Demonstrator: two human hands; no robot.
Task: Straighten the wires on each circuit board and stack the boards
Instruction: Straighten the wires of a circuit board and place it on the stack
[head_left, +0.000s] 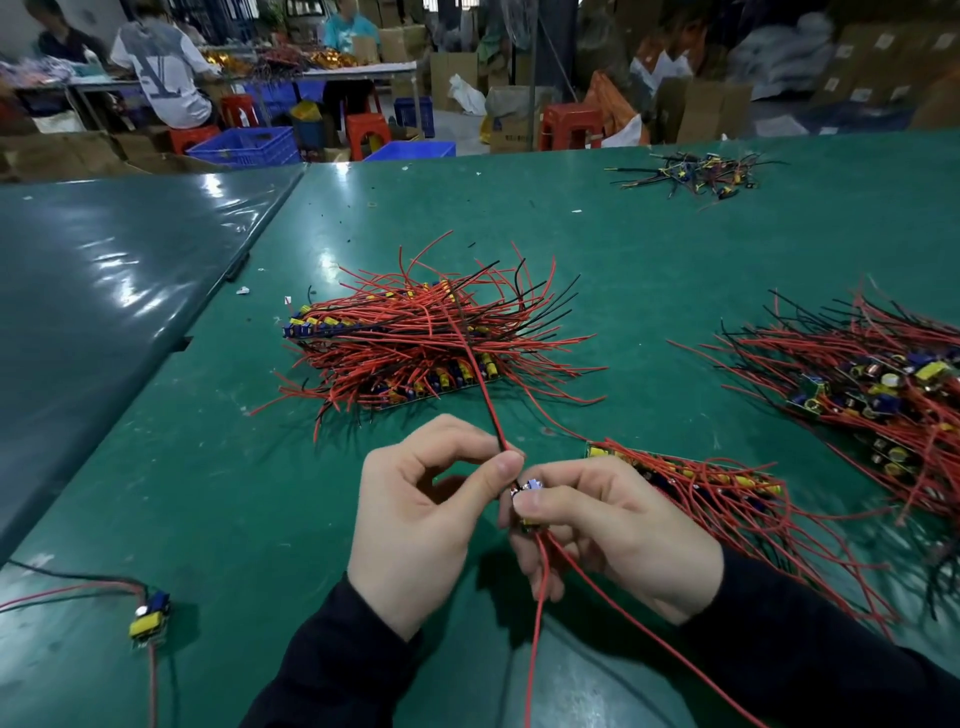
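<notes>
the right hand (618, 525) holds a small circuit board (527, 499) above the green counter (260, 467), its thumb and fingers curled round it so that only a bit of blue and yellow parts shows. the left hand (415, 519) is just beside it, thumb and forefinger pinched on a red and black wire pair (480, 384) that rises from the board's top end and runs up and away over the counter. so both grips are closed, the left on the wires, the right on the board. two more red wires (540, 597) hang from the board's lower end toward the bottom edge of the view.

beyond the hands lies a big stack of boards (395, 348) with red wires fanning out to both sides. a smaller row of boards (717, 483) lies just right of the right hand, its wires trailing toward the near right. a loose heap of boards (878, 384) sits at the far right edge. one single board (150, 618) with yellow and blue parts lies alone at the near left, well apart from the hands. a small tangle of wire scraps (696, 174) lies at the far side of the counter.
</notes>
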